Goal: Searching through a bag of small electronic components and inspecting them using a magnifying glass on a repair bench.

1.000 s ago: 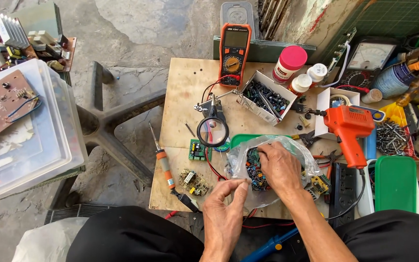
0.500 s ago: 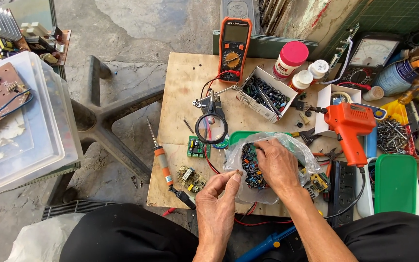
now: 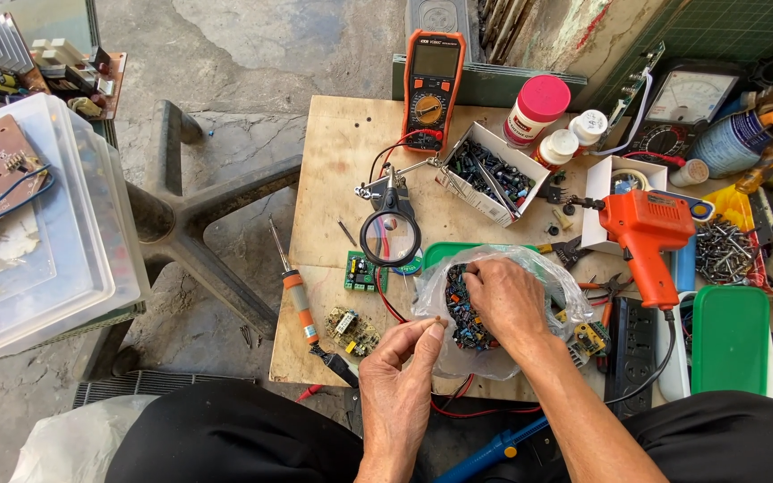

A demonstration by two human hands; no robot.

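My right hand (image 3: pixel 503 300) reaches into a clear plastic bag (image 3: pixel 539 273) full of small dark and coloured electronic parts (image 3: pixel 460 309), fingers curled among them. My left hand (image 3: pixel 400 367) is raised just left of the bag, pinching a tiny brownish component (image 3: pixel 441 319) between thumb and forefinger. The bag lies on a small plywood bench (image 3: pixel 342 152) over a green tray (image 3: pixel 445 253). A magnifier on a helping-hand stand (image 3: pixel 390 234) stands just behind my left hand.
An orange multimeter (image 3: pixel 431 85) is at the back, a white box of parts (image 3: pixel 491 170) beside it, a pink-lidded jar (image 3: pixel 535 109). An orange solder gun (image 3: pixel 648 237) lies right. A soldering iron (image 3: pixel 295 291) and small circuit boards (image 3: pixel 365 271) lie left. A plastic bin (image 3: pixel 55 224) stands far left.
My left hand has risen slightly toward the bag with the tiny component pinched. My right hand stays inside the bag. The view has shifted a little.
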